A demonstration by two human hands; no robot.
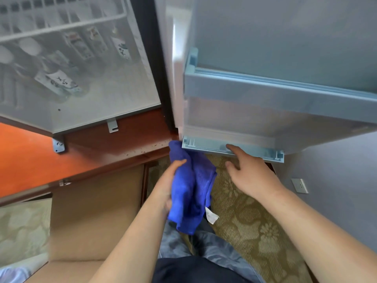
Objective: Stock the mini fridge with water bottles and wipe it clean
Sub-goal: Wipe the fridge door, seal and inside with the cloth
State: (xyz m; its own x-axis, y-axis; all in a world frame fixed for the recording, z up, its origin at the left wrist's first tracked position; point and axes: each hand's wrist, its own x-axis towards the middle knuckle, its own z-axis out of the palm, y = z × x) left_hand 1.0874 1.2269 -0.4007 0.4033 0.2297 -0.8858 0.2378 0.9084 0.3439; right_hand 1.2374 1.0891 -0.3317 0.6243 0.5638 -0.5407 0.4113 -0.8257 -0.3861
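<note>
Patterned carpet (240, 217) lay below the open fridge door (275, 111). Left hand (169, 180) gripped the blue cloth (191, 190) (bunched); right hand (251, 172), fingers spread, steadied the door. Wiping called for firm, overlapping strokes.

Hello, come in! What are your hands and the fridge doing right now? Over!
Left hand grips blue cloth. Right hand open, fingers touching fridge door bottom edge. Door open, bottles inside. Nothing blocking.

Bottle labels (61, 81) inside fridge show dark handwritten-style marks, too blurred to read; no other txt legible.
</note>
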